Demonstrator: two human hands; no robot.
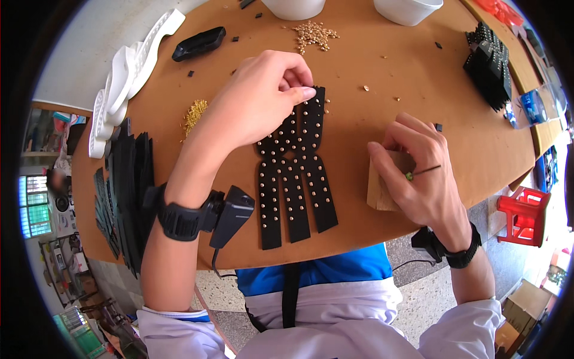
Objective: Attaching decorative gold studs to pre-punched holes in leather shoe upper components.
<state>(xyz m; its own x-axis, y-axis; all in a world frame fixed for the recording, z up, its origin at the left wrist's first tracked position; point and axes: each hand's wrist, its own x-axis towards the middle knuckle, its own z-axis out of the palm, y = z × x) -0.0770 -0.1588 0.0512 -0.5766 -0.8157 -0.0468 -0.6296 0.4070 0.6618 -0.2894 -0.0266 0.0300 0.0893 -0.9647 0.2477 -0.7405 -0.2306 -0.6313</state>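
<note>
A black studded strap piece (290, 179) lies flat in front of me, split into several strips at its near end and dotted with round metal studs. My left hand (263, 90) is over its far end, thumb and forefinger pinched at the edge; anything between them is too small to make out. To the right, my right hand (418, 161) curls around a thin dark tool with a green part (410, 176). That hand rests against a wooden block (379, 190), hiding much of it.
Gold studs (315, 36) are heaped at the back near two white bowls (293, 8). Smaller golden pieces (195, 115) lie left, beside a black tray (199, 43). Black strips (131, 191) and white shoe soles (122, 75) line the left edge; stacked studded pieces (487, 69) sit far right.
</note>
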